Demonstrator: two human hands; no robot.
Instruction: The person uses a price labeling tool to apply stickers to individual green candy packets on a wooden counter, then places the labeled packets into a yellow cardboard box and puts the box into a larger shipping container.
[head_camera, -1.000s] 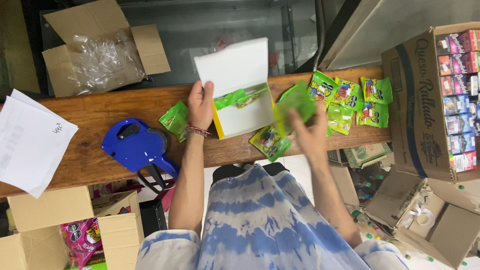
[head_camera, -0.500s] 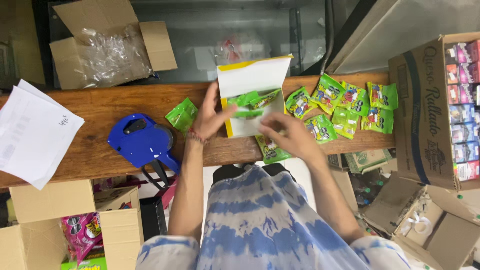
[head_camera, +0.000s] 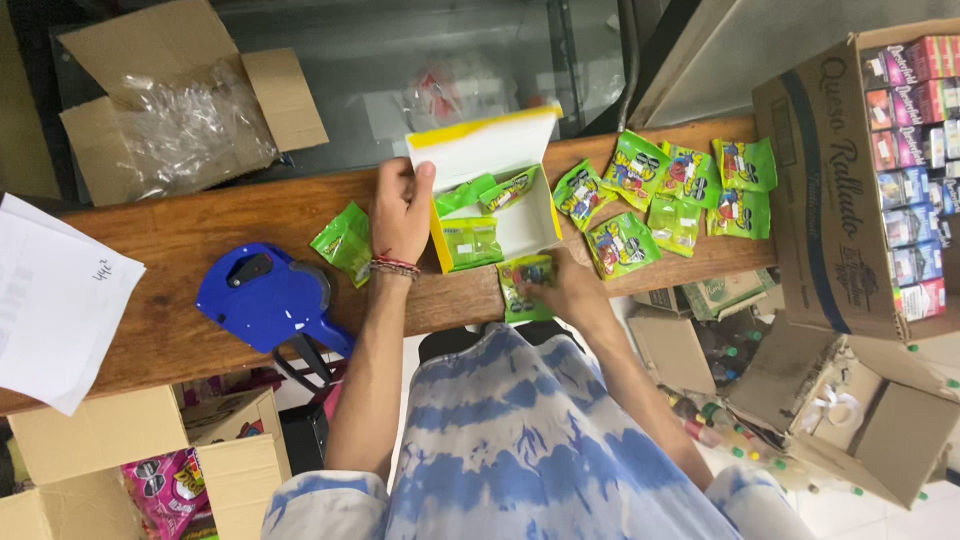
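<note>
My left hand grips the left wall of a small white box with a yellow rim and raised lid on the wooden counter. Three green candy packets lie inside it. My right hand is closed on another green packet at the counter's near edge, just below the box. One loose green packet rests to the left of my left wrist. Several more green packets are spread out to the right of the box.
A blue price-label gun lies on the counter at left, beside white papers. An open carton with clear plastic sits at the back left. A big carton of small boxes stands at right. More cartons and bottles fill the floor below.
The box has been lowered flat onto the counter with its lid open. My right hand came back from the packets at right to the near edge, holding one packet.
</note>
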